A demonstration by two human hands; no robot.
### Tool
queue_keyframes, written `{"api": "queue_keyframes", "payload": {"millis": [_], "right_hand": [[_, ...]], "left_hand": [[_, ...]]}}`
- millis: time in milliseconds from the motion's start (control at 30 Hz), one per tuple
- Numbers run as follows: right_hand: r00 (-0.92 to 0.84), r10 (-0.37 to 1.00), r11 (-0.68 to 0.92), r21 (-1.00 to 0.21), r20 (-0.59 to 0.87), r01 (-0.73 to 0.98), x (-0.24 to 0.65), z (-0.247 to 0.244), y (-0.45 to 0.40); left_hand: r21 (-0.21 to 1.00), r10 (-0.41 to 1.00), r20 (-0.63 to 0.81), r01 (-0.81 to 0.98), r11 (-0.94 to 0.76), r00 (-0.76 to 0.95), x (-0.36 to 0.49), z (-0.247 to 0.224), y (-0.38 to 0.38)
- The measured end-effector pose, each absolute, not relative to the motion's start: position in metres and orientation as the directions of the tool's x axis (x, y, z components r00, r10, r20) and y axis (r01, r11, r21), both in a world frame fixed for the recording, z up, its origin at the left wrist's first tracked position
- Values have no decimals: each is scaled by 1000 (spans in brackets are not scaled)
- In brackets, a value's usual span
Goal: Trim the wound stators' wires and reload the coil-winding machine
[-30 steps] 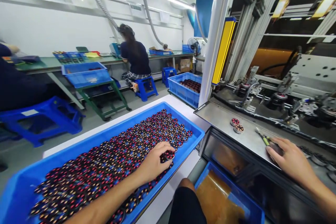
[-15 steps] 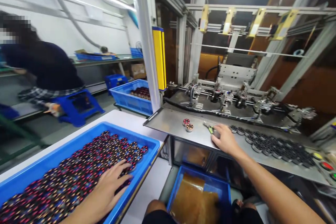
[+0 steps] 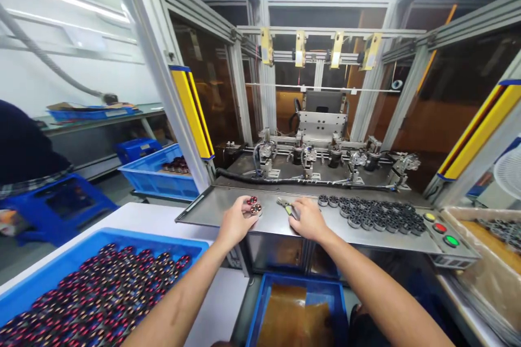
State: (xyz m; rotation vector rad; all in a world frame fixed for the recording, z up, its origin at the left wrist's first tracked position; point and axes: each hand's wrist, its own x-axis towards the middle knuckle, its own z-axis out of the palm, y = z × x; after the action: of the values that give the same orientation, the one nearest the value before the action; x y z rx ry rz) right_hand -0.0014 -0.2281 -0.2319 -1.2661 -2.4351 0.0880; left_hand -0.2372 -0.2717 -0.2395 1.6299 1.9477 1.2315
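Note:
My left hand point(image 3: 236, 223) is at the left part of the metal shelf point(image 3: 209, 203), its thumb and fingers curled around a round copper-wound motor part point(image 3: 256, 210). A similar red-and-black motor part point(image 3: 252, 200) touches it just behind, by my fingertips. My right hand point(image 3: 309, 219) is closed over the handles of small pliers point(image 3: 288, 207) with green and dark grips; their jaws point left and away from me. Right of that hand stand several rows of black-and-silver motor parts point(image 3: 378, 214) on the shelf.
A blue tray point(image 3: 195, 246) full of red and copper motor parts is at lower left. Behind the shelf is a machine with several clamping stations point(image 3: 309, 160). Buttons point(image 3: 439, 227) sit at the shelf's right end. A blue bin point(image 3: 254, 314) is below; a person point(image 3: 28, 146) sits at far left.
My left hand has left the blue tray and moved to the two motor parts on the shelf. My right hand stays at the pliers. The view has turned right.

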Motion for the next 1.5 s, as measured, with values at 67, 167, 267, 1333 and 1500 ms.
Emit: {"api": "queue_keyframes", "payload": {"millis": [67,167,267,1333,1500], "right_hand": [[-513,801,588,-242,309,772,-1,-232,-228],[-510,803,587,-262,308,766,1,-233,-229],[-507,804,588,-292,310,754,3,-233,-231],[-787,615,-299,-907,55,-297,78,-203,-443],[-763,644,-286,-907,57,-309,85,-214,-442]], "left_hand": [[792,905,259,611,3,-339,-229,-240,-270],[823,888,259,567,2,-380,-216,-236,-275],[855,874,278,518,-35,-400,-204,-230,-292],[909,759,285,-87,-408,-586,-72,-193,-525],[864,729,409,-24,-502,-549,-78,-198,-526]]}}
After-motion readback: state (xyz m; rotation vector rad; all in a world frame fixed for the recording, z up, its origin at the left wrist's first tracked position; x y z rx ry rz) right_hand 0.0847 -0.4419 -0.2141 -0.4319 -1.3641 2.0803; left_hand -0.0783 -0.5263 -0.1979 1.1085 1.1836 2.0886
